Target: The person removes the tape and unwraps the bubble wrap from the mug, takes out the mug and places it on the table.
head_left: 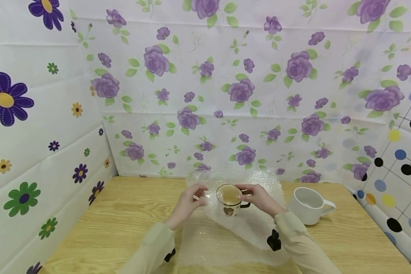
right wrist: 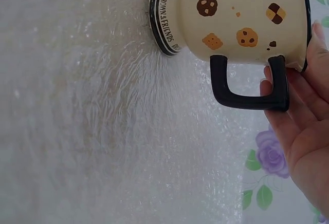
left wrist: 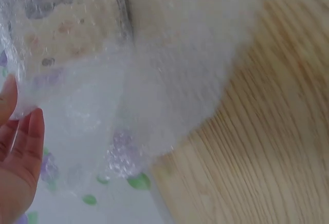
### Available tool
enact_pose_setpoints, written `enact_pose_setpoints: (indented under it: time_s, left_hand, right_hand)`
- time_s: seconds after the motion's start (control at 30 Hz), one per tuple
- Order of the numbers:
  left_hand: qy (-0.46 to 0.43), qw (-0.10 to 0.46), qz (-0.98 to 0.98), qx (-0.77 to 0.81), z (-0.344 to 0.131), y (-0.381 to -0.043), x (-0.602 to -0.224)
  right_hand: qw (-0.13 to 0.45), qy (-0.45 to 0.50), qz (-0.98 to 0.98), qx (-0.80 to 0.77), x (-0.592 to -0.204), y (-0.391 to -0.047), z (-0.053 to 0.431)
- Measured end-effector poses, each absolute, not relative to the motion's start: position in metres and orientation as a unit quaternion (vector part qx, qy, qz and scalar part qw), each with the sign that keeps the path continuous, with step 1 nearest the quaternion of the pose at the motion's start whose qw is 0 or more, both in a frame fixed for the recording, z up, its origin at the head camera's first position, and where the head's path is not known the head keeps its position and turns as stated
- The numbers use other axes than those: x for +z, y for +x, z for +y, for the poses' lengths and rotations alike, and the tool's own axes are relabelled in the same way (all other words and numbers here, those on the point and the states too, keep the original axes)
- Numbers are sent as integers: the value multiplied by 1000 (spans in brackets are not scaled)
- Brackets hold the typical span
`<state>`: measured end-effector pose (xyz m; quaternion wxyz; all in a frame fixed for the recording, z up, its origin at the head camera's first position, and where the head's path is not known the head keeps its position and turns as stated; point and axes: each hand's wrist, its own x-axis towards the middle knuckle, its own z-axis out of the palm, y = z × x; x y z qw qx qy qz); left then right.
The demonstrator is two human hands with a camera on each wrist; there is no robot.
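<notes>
A cream enamel mug with a black rim, black handle and cookie pictures stands upright on a sheet of bubble wrap. My right hand pinches its rim on the right, above the handle, with the thumb and fingers on either side; the right wrist view shows this mug from its handle side. At the mug's left, my left hand pinches a raised edge of the wrap between thumb and fingertips. In the left wrist view the clear wrap stands in front of the mug's printed side.
Right of the wrap, beside my right forearm, a plain white mug stands on the wooden table, handle to the right. The wrap's far edge lies against the flowered cloth wall. Patterned cloths also enclose both sides.
</notes>
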<state>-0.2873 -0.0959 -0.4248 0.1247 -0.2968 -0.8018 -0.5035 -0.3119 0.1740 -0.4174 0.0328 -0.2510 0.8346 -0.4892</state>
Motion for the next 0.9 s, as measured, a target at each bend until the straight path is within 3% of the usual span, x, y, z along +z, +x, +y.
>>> enact_pose_setpoints:
  time_s: [0.27, 0.5, 0.73, 0.9]
  left_hand:
    - [-344, 68, -811, -469, -122, -278, -421]
    - [-375, 62, -810, -447, -136, -261, -406]
    - [-402, -33, -792, -457, -147, -255, -394]
    - [-392, -39, -803, -448, -153, -257, -407]
  right_hand:
    - [24, -249, 835, -490, -418, -312, 174]
    - [26, -252, 834, -491, -417, -311, 174]
    - [29, -251, 832, -493, -418, -311, 175]
    - [26, -248, 833, -493, -420, -311, 174]
